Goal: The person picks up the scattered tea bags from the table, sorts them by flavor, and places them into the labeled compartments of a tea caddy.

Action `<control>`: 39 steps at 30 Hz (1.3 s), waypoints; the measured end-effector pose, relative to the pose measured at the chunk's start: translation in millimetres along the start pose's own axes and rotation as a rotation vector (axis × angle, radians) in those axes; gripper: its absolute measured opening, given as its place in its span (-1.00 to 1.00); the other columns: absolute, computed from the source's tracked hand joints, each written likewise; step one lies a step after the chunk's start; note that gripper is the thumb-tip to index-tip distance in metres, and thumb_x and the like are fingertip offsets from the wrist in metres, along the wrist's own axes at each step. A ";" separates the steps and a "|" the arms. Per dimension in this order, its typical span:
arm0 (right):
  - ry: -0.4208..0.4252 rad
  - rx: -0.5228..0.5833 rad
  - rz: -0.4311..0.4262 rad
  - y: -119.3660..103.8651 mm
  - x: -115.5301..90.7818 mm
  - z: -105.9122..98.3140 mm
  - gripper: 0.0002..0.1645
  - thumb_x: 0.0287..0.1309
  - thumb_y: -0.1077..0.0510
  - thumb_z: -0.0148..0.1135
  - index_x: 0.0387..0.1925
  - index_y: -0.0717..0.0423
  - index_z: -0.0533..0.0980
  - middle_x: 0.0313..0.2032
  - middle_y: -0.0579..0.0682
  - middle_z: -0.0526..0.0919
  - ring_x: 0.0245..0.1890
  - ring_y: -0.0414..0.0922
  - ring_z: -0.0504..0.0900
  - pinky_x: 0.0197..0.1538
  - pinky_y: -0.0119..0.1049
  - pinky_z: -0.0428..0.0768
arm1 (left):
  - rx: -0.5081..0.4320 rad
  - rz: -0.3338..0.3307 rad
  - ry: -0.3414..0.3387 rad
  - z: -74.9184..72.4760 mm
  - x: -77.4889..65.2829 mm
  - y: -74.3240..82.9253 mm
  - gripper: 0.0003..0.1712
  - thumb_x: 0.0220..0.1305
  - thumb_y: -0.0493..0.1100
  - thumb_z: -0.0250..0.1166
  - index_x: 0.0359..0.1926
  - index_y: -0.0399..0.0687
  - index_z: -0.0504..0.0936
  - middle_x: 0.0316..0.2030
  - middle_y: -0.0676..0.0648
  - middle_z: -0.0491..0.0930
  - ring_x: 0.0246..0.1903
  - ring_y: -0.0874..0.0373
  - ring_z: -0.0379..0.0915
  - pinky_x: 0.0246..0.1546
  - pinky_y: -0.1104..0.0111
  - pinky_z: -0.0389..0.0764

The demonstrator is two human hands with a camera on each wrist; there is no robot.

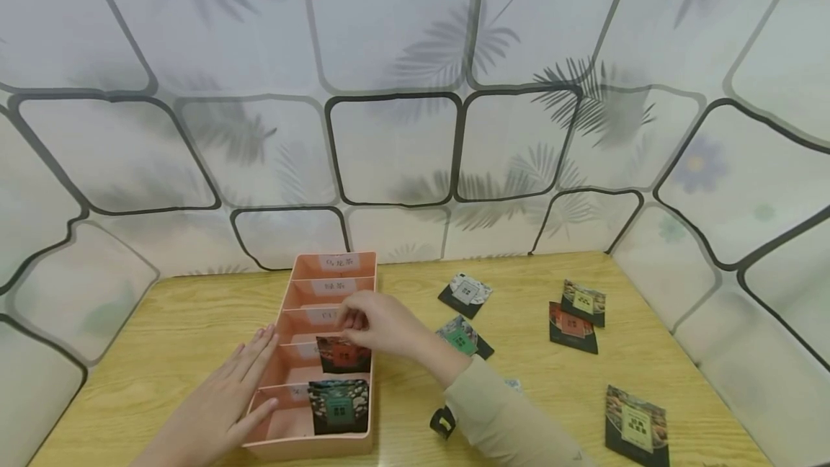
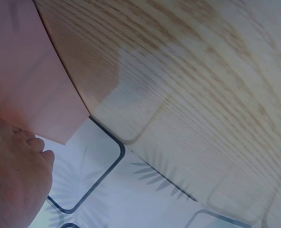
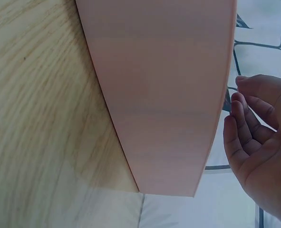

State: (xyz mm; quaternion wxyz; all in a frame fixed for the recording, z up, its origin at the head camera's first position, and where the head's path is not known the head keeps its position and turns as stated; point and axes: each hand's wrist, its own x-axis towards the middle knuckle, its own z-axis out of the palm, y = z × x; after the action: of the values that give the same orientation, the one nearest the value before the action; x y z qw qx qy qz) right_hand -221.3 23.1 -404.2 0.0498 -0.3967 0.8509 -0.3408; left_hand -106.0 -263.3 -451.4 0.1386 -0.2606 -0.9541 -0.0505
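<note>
A long pink divided box [image 1: 372, 445] stands on the table, with white labels in its compartments. Several green tea sachets [image 1: 339, 409] stand in its nearest compartment, and a red tea sachet [image 1: 344, 357] stands in the one behind. My right hand [image 1: 379, 323] is over the box's right side, its thumb right at the red sachet's top edge. In the right wrist view, that hand's [image 3: 261, 137] fingers are loosely bent, with a gap between thumb and forefinger. My left hand [image 1: 223, 388] lies with straight fingers along the box's left rim.
Right of the box lie a white sachet [image 1: 465, 294] and a green sachet [image 1: 459, 337], partly behind my forearm. Farther right, a yellow sachet [image 1: 583, 303] overlaps a red one [image 1: 572, 326]. Another yellow sachet [image 1: 637, 425] lies front right. A patterned cloth wall [image 1: 395, 150] surrounds the table.
</note>
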 end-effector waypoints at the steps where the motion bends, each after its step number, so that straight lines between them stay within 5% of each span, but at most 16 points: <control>1: 0.002 0.005 0.006 0.1 -0.4 -1.6 -0.90 0.34 0.27 0.42 -0.14 0.07 0.69 -0.21 -0.03 0.76 -0.28 -0.36 0.60 -0.13 -0.60 0.62 | 0.000 0.000 -0.001 0.0 0.1 -0.1 -0.04 0.48 0.19 0.29 0.63 -0.24 0.19 0.59 -0.30 0.27 0.60 0.55 -0.72 0.55 0.72 -0.56; 19: 0.110 0.046 0.026 25.2 -14.6 -40.2 -0.89 0.36 0.29 0.38 -0.11 0.16 0.67 -0.24 -0.01 0.75 -0.25 -0.22 0.66 -0.10 -0.39 0.72 | -0.001 -0.001 0.002 1.2 -1.0 0.1 -0.03 0.48 0.18 0.29 0.65 -0.22 0.16 0.59 -0.30 0.28 0.61 0.55 -0.71 0.55 0.73 -0.54; 39: 0.291 0.069 0.142 77.0 -59.2 -93.3 -0.86 0.34 0.31 0.39 -0.09 0.16 0.70 -0.25 0.06 0.74 -0.29 -0.20 0.63 -0.17 -0.37 0.68 | 0.002 -0.007 -0.005 0.2 -0.2 2.0 -0.07 0.50 0.18 0.28 0.63 -0.25 0.20 0.59 -0.28 0.28 0.60 0.56 -0.72 0.55 0.71 -0.56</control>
State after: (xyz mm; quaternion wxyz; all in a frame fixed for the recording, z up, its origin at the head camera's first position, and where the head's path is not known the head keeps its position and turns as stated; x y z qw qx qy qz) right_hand -263.5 150.4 -391.7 -0.0365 -0.2802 0.8627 -0.4195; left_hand -104.9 -261.7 -451.6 0.1362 -0.2571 -0.9555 -0.0492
